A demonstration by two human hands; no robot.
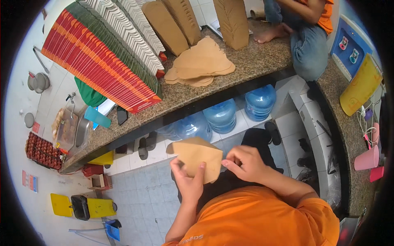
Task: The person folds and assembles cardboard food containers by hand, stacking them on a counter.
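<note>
A flat piece of brown kraft cardboard with a cut-out outline is held up over my lap. My left hand grips its lower left part, thumb on the near face and fingers behind. My right hand is closed in a pinch at the cardboard's right edge; the fingertips partly hide the contact. On the granite counter ahead lies a loose pile of similar flat brown cardboard pieces.
Tall stacks of red and green folded cartons and brown cardboard stacks stand on the counter. A person in jeans sits there. Blue water bottles stand beneath. A pink cup is at right, a yellow bin at left.
</note>
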